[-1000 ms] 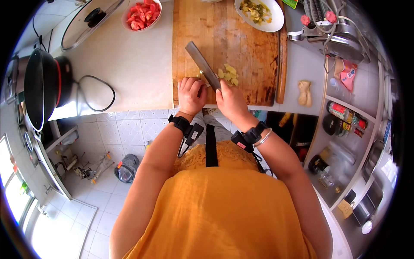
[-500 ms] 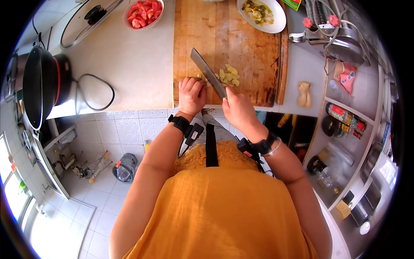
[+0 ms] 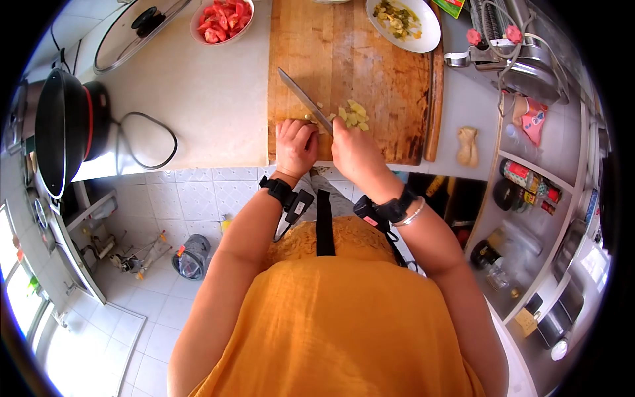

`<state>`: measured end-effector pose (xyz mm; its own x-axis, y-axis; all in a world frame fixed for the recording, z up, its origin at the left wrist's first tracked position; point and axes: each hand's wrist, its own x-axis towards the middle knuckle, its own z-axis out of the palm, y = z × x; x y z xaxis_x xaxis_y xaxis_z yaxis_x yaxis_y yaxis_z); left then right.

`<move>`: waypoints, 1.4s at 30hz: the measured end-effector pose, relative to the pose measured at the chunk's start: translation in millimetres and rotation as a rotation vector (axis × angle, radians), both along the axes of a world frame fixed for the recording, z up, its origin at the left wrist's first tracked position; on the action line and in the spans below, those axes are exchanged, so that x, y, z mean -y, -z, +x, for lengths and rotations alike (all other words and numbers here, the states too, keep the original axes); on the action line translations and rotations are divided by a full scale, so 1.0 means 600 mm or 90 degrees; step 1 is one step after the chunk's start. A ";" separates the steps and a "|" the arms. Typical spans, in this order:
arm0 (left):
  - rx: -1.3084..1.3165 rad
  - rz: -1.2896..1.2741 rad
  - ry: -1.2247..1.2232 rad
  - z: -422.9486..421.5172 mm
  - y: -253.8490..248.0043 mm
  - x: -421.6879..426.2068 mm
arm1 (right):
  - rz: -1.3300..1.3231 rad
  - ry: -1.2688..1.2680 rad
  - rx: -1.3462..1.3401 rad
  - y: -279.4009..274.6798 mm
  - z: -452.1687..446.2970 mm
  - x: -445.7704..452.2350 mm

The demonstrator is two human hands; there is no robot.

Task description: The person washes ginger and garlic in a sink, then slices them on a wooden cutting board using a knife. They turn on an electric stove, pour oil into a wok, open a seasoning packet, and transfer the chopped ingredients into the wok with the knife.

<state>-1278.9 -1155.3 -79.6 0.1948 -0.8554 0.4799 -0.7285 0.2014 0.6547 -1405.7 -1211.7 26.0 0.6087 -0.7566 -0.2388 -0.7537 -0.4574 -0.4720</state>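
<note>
My right hand (image 3: 354, 149) is closed round the handle of a knife (image 3: 304, 98), whose blade points up and to the left over the wooden cutting board (image 3: 390, 86). Pale yellow slices (image 3: 356, 114) lie on the board just beyond my right hand. My left hand (image 3: 296, 144) rests at the board's near left edge with its fingers curled down, left of the blade. A few small pale bits show by its fingertips. Whatever sits beneath those fingers is hidden.
A bowl of cut tomatoes (image 3: 221, 21) and a glass lid (image 3: 135, 30) are at the back left. A black pan (image 3: 59, 132) stands far left. A plate of food (image 3: 405, 25) overlaps the board's back right. Ginger-like root (image 3: 467, 147) lies right of the board.
The knife and my right hand first shifted right and toward me, then back left and slightly away, and the blade now looks narrower. My left hand has barely moved.
</note>
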 end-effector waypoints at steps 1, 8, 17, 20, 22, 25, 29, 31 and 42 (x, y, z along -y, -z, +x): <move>-0.004 0.003 -0.007 -0.001 0.001 -0.001 | 0.000 -0.001 0.011 -0.006 -0.002 -0.001; 0.004 -0.009 -0.008 0.000 0.005 0.000 | 0.009 0.057 0.001 0.042 -0.005 -0.037; -0.013 -0.005 -0.042 -0.004 0.001 0.001 | -0.055 -0.027 0.064 0.012 -0.013 -0.012; -0.022 -0.020 -0.036 -0.004 0.005 0.001 | -0.005 0.034 -0.008 0.024 -0.006 -0.035; -0.036 -0.011 -0.026 -0.003 0.010 -0.001 | 0.003 0.037 0.006 0.045 -0.003 -0.041; -0.026 -0.004 -0.026 -0.002 0.012 -0.001 | -0.004 0.066 0.077 0.067 -0.006 -0.037; -0.017 -0.011 -0.044 -0.001 0.009 0.000 | -0.011 0.102 0.131 0.065 -0.022 -0.036; -0.027 -0.004 -0.064 -0.002 0.008 -0.001 | -0.002 0.106 0.111 0.047 -0.024 -0.041; -0.027 -0.012 -0.034 0.000 0.010 -0.001 | 0.050 0.018 0.002 0.015 -0.019 -0.039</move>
<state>-1279.2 -1154.9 -85.8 0.2609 -0.8340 0.4861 -0.7102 0.1753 0.6819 -1417.2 -1188.2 17.0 0.5885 -0.7525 -0.2956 -0.7640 -0.3979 -0.5080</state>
